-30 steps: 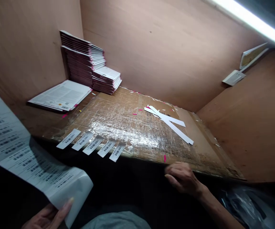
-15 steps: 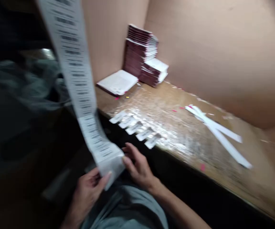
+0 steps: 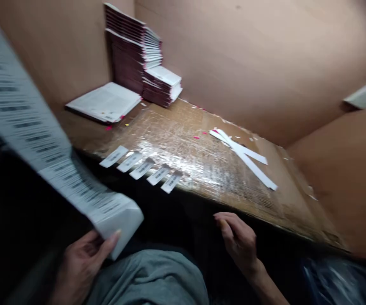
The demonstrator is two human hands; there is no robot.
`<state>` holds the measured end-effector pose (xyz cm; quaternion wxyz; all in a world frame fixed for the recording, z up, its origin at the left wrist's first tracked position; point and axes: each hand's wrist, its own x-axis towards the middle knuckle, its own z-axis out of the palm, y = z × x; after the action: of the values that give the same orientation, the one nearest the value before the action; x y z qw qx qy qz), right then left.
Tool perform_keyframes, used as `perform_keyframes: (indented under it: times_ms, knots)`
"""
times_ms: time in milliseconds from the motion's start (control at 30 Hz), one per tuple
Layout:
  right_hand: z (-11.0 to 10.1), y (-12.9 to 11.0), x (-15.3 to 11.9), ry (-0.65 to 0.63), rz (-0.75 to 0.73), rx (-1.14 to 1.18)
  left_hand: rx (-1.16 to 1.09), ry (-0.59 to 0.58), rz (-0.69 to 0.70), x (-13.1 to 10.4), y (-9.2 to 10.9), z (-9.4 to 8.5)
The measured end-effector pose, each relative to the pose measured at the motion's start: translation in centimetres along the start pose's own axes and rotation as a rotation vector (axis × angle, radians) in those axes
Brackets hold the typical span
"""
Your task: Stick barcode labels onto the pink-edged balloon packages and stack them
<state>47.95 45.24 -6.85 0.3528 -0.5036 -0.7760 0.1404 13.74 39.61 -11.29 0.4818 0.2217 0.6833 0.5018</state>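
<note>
A long strip of white barcode labels [image 3: 40, 140] runs from the upper left down to my left hand [image 3: 83, 262], which grips its curled lower end between thumb and fingers. My right hand [image 3: 238, 241] is off the strip, in front of the table edge, with thumb and fingertips pressed together; whatever is between them, if anything, is too small to make out. Several small barcode labels [image 3: 142, 168] hang in a row over the front edge of the tape-covered table [image 3: 195, 152].
Dark red booklets stand in a tall stack [image 3: 126, 59] beside a lower stack [image 3: 163, 84] at the back left. A flat white booklet [image 3: 106, 101] lies left of them. Two crossed white strips [image 3: 249, 163] lie on the right. Brown board walls [image 3: 249, 63] rise behind.
My right hand has left the strip and moved right, its fingers now closed. My left hand still holds the strip. The view has swung to the right.
</note>
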Motion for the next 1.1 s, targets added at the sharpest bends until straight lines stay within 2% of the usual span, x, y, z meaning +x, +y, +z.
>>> perform_keyframes:
  times_ms: [100, 167, 233, 300, 367, 433, 467, 533, 600, 667, 733, 833, 933, 1033, 1100]
  knots:
    - [8.2, -4.5, 3.6, -0.309, 0.249, 0.486, -0.001, -0.141, 0.023, -1.5, 0.8, 0.1]
    - [13.0, -7.7, 5.2, -0.437, 0.328, 0.774, 0.002, -0.177, 0.06, -2.4, 1.0, -0.5]
    - [16.3, -10.2, 5.8, -0.482, 0.353, 0.948, -0.062, -0.168, 0.08, -3.2, 1.1, -1.2]
    - [17.8, -11.3, 5.7, -0.504, 0.336, 0.987, -0.177, -0.126, 0.074, -3.7, 1.2, -1.7]
    - [18.2, -11.3, 5.5, -0.552, 0.254, 0.919, -0.289, -0.08, 0.055, -3.8, 1.1, -2.1]
    - [17.9, -10.9, 5.5, -0.593, 0.085, 0.737, -0.349, -0.06, 0.042, -3.6, 0.9, -2.3]
    - [17.6, -10.8, 5.6, -0.567, -0.028, 0.607, -0.349, -0.058, 0.036, -3.5, 0.8, -2.4]
    - [17.1, -11.1, 6.1, -0.439, -0.285, 0.338, -0.304, -0.05, 0.038, -3.3, 0.5, -2.5]
    - [16.9, -12.0, 6.8, -0.349, -0.549, 0.172, -0.238, -0.052, 0.054, -3.2, 0.3, -2.6]
    - [16.9, -13.3, 7.6, -0.397, -0.767, 0.116, -0.19, -0.076, 0.073, -3.1, 0.2, -2.5]
    - [17.0, -14.3, 8.4, -0.487, -0.902, 0.085, -0.153, -0.095, 0.085, -2.9, 0.2, -2.5]
    - [17.2, -15.0, 9.3, -0.556, -0.975, 0.05, -0.12, -0.101, 0.097, -2.9, 0.1, -2.7]
    - [17.6, -14.7, 9.3, -0.592, -0.956, 0.072, -0.115, -0.128, 0.102, -3.0, -0.2, -2.8]
    - [18.4, -14.4, 8.6, -0.571, -0.896, 0.097, -0.123, -0.137, 0.104, -3.1, -0.4, -2.8]
    - [18.9, -14.6, 8.0, -0.501, -0.754, 0.164, -0.133, -0.137, 0.084, -3.2, -0.4, -2.8]
